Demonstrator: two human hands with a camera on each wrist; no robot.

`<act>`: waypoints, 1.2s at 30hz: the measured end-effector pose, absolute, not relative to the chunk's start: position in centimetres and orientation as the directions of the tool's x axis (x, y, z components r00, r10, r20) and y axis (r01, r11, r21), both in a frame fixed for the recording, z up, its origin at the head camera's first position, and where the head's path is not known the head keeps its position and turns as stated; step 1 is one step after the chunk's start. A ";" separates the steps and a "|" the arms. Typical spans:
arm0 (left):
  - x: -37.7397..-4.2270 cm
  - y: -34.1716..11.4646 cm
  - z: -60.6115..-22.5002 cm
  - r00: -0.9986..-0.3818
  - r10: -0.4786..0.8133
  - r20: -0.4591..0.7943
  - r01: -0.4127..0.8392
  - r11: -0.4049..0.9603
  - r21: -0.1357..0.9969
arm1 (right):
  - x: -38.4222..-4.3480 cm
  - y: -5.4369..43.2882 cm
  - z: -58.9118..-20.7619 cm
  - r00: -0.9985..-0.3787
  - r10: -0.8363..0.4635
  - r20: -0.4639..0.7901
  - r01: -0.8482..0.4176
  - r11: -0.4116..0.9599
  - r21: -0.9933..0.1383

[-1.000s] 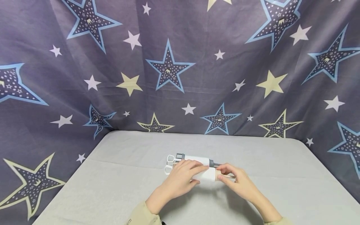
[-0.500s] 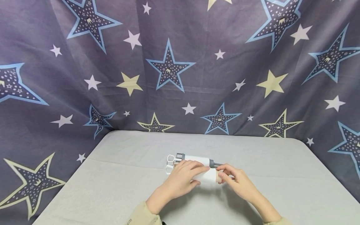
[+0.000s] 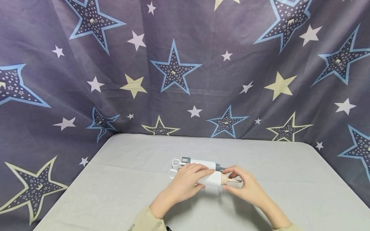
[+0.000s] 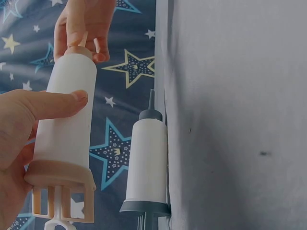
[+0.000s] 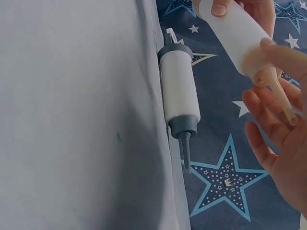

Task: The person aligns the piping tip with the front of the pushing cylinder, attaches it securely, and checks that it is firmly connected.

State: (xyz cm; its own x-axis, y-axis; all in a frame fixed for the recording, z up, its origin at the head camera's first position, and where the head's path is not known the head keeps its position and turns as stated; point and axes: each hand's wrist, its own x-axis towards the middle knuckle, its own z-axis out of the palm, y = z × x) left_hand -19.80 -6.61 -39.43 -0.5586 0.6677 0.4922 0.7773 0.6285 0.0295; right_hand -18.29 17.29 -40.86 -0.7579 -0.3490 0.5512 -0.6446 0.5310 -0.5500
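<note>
A white-barrelled syringe (image 3: 213,178) with beige ends, a tapered nozzle (image 5: 283,101) and a plunger ring (image 4: 59,223) is held just above the table. My left hand (image 3: 186,183) grips its barrel, the thumb lying across the white tube in the left wrist view. At the nozzle end, my right hand (image 3: 249,189) has its thumb and fingers curled round the beige cap (image 4: 79,51). The nozzle shows between those fingers. Beyond it lies a second syringe (image 3: 202,164), white with grey ends (image 5: 184,124) and its own nozzle, touched by neither hand.
The table (image 3: 138,154) has a light grey cloth cover. A dark curtain (image 3: 196,80) printed with stars hangs behind it and along both sides.
My right hand's thumb and fingers have spread wider around the beige cap, leaving more of the nozzle in sight. The left hand and the grey-ended syringe hold their places.
</note>
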 end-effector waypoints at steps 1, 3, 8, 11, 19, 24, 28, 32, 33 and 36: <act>-19.8 -6.6 -39.4 -0.559 0.667 0.492 0.777 0.629 0.031 | -18.1 17.1 -40.6 -0.750 -0.351 0.561 -0.653 0.529 -0.543; -19.8 -6.6 -39.4 -0.559 0.667 0.492 0.777 0.629 0.030 | -17.7 16.8 -40.0 -0.736 -0.354 0.576 -0.668 0.517 -0.535; -19.8 -6.7 -39.4 -0.556 0.667 0.496 0.777 0.629 0.026 | -17.8 16.7 -40.0 -0.715 -0.353 0.603 -0.687 0.512 -0.516; -19.8 -6.7 -39.3 -0.557 0.668 0.494 0.777 0.628 0.027 | -18.4 17.1 -40.9 -0.725 -0.349 0.593 -0.676 0.523 -0.518; -19.6 -6.7 -39.2 -0.568 0.666 0.483 0.771 0.636 0.030 | -18.3 17.2 -41.0 -0.745 -0.352 0.567 -0.660 0.515 -0.547; -19.6 -6.7 -39.3 -0.564 0.668 0.484 0.774 0.633 0.029 | -17.4 16.6 -39.7 -0.749 -0.353 0.561 -0.657 0.510 -0.555; -19.7 -6.6 -39.3 -0.562 0.669 0.486 0.775 0.631 0.028 | -18.4 17.1 -41.3 -0.748 -0.360 0.557 -0.658 0.511 -0.554; -19.7 -6.7 -39.4 -0.563 0.668 0.487 0.775 0.631 0.032 | -18.9 17.5 -42.1 -0.768 -0.354 0.534 -0.635 0.534 -0.558; -19.7 -6.7 -39.4 -0.564 0.668 0.486 0.776 0.630 0.033 | -19.0 17.6 -42.2 -0.771 -0.352 0.531 -0.631 0.539 -0.558; -19.7 -6.7 -39.4 -0.565 0.669 0.483 0.775 0.631 0.033 | -19.0 17.6 -42.3 -0.770 -0.347 0.535 -0.630 0.546 -0.552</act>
